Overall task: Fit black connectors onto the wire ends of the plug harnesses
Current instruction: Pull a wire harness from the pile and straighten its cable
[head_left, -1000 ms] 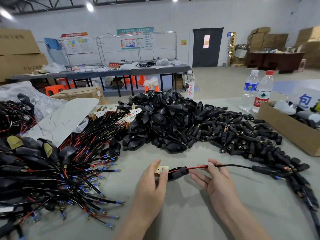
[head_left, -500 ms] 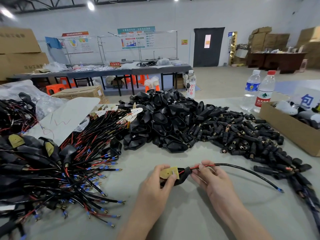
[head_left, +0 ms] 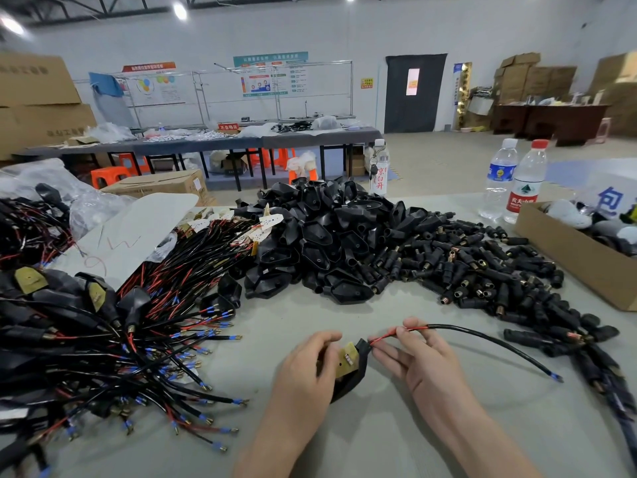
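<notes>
Left hand (head_left: 306, 370) is curled round the plug (head_left: 350, 362): black shell, tan board face up. Right hand (head_left: 425, 365) sits just right of it, thumb and forefinger pinching the red-and-black wire (head_left: 458, 329) where it leaves the plug. The wire arcs off to the right. Its blue-tipped end (head_left: 555, 377) is bare, on or just over the table (head_left: 379, 439), can't tell which.

Loose black connectors (head_left: 482, 270) are heaped beyond the right hand, black shells (head_left: 327, 236) beyond the left, and the harness pile (head_left: 120, 339) lies left of the left hand.

Far right: bottle (head_left: 524, 188) with a red label, "农夫山泉" partly readable, and a white sign (head_left: 608, 201) with blue "包". Red placard (head_left: 228, 127) far back reads "不合格区".
</notes>
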`<act>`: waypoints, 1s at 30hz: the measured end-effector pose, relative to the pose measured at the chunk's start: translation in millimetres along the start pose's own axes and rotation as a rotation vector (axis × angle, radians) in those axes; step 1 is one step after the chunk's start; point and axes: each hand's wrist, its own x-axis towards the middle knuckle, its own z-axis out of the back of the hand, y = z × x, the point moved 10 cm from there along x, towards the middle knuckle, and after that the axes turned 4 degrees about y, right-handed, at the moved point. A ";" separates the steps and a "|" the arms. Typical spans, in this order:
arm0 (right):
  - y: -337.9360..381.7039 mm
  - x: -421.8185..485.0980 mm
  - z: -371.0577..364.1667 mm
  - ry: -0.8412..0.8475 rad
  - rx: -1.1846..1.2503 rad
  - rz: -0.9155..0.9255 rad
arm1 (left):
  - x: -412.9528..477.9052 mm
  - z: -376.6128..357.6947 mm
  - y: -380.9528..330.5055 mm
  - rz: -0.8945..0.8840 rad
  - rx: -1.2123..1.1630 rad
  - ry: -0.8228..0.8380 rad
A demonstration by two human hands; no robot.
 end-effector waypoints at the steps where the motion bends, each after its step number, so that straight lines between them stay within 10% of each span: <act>1: -0.4 0.1 -0.6 0.008 0.020 -0.002 | -0.1 -1.8 -0.2 0.007 0.006 0.015; 11: -5.7 5.2 -0.8 -0.011 0.210 -0.061 | -3.0 -2.4 -15.6 -0.032 -0.038 0.055; 24: -5.3 -3.7 -4.2 -0.038 -0.274 0.015 | 0.3 39.9 1.3 -0.024 0.314 -0.163; 30: -5.6 -4.9 -13.0 0.022 -0.302 0.007 | -5.8 6.6 -26.1 -0.180 0.431 0.046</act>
